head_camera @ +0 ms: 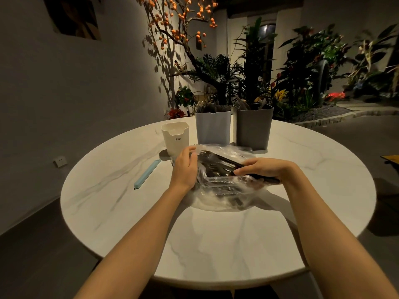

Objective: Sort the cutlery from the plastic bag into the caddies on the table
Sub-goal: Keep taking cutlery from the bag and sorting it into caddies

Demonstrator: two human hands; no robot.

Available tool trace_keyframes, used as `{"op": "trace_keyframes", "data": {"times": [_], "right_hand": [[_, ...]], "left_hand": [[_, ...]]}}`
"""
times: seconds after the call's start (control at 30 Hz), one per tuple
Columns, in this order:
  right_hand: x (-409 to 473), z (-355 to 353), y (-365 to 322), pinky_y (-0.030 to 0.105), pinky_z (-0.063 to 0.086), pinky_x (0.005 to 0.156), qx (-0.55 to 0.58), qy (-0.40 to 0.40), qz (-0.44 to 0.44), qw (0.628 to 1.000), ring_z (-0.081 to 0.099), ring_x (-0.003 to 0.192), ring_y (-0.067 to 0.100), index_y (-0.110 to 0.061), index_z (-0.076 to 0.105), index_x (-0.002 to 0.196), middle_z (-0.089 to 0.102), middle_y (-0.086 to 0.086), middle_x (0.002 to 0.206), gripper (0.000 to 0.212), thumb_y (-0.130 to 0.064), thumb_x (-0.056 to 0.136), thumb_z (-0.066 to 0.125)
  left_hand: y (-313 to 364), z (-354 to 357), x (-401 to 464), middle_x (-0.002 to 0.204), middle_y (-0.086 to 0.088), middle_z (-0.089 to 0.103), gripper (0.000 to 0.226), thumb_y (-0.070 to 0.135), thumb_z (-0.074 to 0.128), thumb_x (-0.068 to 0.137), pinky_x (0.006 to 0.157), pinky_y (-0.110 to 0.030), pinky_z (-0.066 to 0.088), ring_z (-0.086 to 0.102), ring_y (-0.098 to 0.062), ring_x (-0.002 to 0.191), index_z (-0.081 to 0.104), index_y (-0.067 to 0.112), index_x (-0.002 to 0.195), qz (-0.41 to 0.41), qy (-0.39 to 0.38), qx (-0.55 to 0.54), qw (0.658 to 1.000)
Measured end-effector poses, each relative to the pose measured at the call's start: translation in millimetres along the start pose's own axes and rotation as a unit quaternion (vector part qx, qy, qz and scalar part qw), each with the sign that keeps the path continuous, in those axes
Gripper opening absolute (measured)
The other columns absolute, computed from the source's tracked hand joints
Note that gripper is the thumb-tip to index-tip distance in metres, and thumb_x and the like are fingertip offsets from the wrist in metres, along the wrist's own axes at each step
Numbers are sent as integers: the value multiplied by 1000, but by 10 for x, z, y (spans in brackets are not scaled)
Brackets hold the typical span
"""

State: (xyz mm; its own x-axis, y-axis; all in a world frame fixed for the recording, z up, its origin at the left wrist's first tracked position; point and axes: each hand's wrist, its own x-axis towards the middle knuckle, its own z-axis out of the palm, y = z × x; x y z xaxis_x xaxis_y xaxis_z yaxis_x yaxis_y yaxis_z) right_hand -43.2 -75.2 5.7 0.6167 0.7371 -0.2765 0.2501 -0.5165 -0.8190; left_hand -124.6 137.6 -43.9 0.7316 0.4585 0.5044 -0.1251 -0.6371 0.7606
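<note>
A clear plastic bag [224, 197] full of dark cutlery lies at the middle of the round white table [216, 244]. My left hand [184, 167] grips the bag's left edge at its opening. My right hand [263, 170] holds the handles of dark forks [212, 159] that stick out of the bag, tines pointing left. Behind the bag stand three caddies: a small cream one [175, 138], a light blue-grey one [213, 128] with forks in it, and a dark grey one [253, 127] with cutlery in it.
A light blue bag clip [147, 174] lies on the table left of the bag. Plants and a tree with orange fruit stand behind the table. A wall runs along the left; the floor drops away on the right.
</note>
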Motion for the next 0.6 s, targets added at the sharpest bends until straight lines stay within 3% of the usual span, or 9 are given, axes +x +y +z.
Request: {"op": "trace_keyframes", "data": {"times": [0.07,0.2,0.3,0.37,0.5,0.6], "right_hand": [[-3,14,1,15,39,47,6,-1,-9,1000,44,56,7,-11,62,108,52,4,76,25,-30,94,59],[15,57,-5,13,40,48,43,12,-36,998,47,61,7,-19,62,100,56,0,77,10,-26,94,57],[63,51,10,12,41,50,86,13,-59,994,48,59,7,-12,62,100,57,2,75,14,-23,94,57],[92,35,23,13,43,52,104,10,-60,993,50,60,8,-8,61,98,59,4,76,16,-22,94,57],[113,-13,73,15,45,48,200,4,-78,977,50,52,9,-2,53,102,60,6,79,17,-16,93,58],[123,-5,89,14,40,42,262,8,-98,960,45,47,8,-2,50,105,57,5,75,13,-8,95,54]], "left_hand": [[-13,-12,4,110,-1,55,21,29,34,105,86,-30,45,52,-18,102,50,17,110,-18,9,-24,1000],[-32,-32,27,101,-4,62,19,32,42,102,81,-23,48,57,-18,95,52,17,99,-11,42,-81,996],[31,-53,36,82,-2,60,17,23,43,103,71,-15,48,55,-11,78,53,13,95,-25,62,-145,987],[70,-59,33,76,-1,59,17,19,41,103,66,-17,51,56,-8,67,53,11,93,-37,73,-187,979],[86,-113,51,86,-7,62,4,14,47,100,65,-25,56,62,-13,68,50,11,100,-72,95,-241,963],[97,-146,43,100,-13,62,13,10,58,94,65,-26,58,67,-16,71,48,12,103,-80,94,-261,957]]}}
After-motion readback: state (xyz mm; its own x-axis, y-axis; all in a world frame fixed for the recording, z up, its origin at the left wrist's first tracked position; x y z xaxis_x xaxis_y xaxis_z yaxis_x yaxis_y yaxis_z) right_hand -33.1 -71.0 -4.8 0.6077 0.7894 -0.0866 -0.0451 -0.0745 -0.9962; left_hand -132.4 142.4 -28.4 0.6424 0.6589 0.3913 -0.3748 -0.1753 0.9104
